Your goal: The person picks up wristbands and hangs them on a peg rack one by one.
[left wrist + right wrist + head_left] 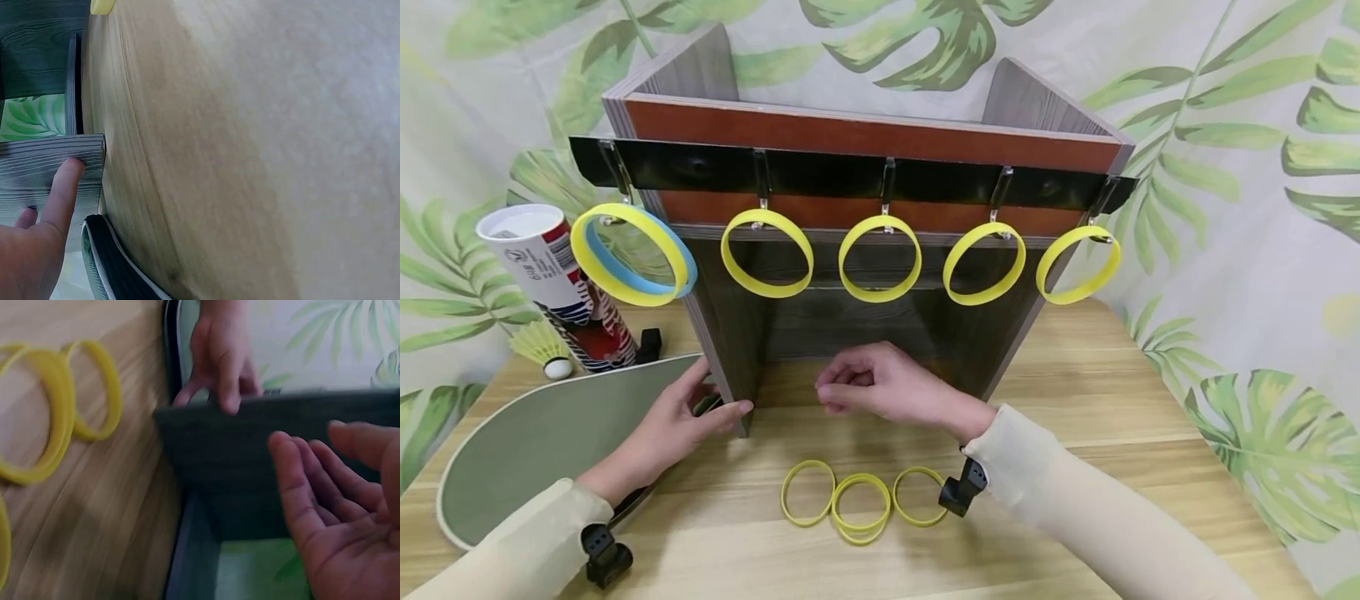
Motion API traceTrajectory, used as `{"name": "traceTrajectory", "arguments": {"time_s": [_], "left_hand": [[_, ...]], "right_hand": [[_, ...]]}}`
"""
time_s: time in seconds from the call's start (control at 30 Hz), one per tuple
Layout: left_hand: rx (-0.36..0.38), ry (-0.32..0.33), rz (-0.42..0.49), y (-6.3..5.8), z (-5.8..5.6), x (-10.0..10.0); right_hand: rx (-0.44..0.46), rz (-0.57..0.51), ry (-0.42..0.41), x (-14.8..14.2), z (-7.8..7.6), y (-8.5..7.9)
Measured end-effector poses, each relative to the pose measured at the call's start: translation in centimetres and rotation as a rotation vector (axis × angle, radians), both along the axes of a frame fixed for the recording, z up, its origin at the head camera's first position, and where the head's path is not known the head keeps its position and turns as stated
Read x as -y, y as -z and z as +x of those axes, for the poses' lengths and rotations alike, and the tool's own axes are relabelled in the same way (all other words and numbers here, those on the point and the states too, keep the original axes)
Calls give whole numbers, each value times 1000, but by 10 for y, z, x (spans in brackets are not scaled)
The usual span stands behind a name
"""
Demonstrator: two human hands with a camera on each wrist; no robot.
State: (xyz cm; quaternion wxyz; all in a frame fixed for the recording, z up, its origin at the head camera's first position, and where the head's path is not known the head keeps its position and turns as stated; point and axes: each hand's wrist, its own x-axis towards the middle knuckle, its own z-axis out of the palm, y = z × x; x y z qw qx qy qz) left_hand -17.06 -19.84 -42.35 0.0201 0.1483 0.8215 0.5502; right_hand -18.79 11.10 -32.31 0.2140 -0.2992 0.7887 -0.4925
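Note:
My left hand holds the front edge of the grey wooden shelf's left side panel, thumb across the edge and fingers along the outer face. In the left wrist view a straight digit presses on that panel. My right hand is in front of the shelf opening, fingers loosely bent and nothing visible in them. Above it, yellow wristbands hang from hooks on a black strip. The leftmost hook carries a yellow and a blue wristband. Several yellow wristbands lie on the table, the middle ones overlapping.
A green-grey racket cover lies left of the shelf, partly under my left arm. Behind it stand a shuttlecock tube, a yellow shuttlecock and a small black object. A leaf-patterned cloth hangs behind the wooden table.

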Motion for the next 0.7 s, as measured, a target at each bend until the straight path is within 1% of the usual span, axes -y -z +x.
{"name": "traceTrajectory", "arguments": {"time_s": [0.1,0.17,0.23,0.33,0.43,0.57,0.7], "left_hand": [[-6,3,7,0,0,0],[-3,5,13,0,0,0],[2,6,18,0,0,0],[-3,3,20,0,0,0],[-14,3,15,-1,-1,0],[-10,5,12,0,-1,0],[-7,8,22,0,-2,0]], "right_hand": [[13,86,-50,-7,-6,11],[27,156,-84,-11,-6,19],[41,221,-115,-15,-6,27],[57,323,-132,-18,-2,39],[48,391,-151,-21,0,49],[29,418,-173,-24,3,58],[41,432,-181,-25,6,63]]}}
